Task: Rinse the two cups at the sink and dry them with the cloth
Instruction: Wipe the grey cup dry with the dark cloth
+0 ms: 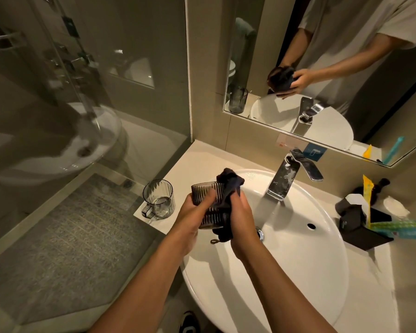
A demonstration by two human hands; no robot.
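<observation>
My left hand [195, 212] grips a dark ribbed cup [205, 192] over the left rim of the white sink [298, 248]. My right hand [240, 219] presses a dark cloth [229, 182] against the cup's right side; the cloth drapes over the rim and hangs below the cup. A second cup [158, 199], clear ribbed glass with a handle, stands upright on the counter to the left of the sink, apart from both hands.
A chrome faucet [288, 179] stands at the back of the sink, with no water seen running. A black holder [360, 222] with packets sits on the right counter. A mirror [322, 68] hangs behind; a glass shower wall [82, 116] is at the left.
</observation>
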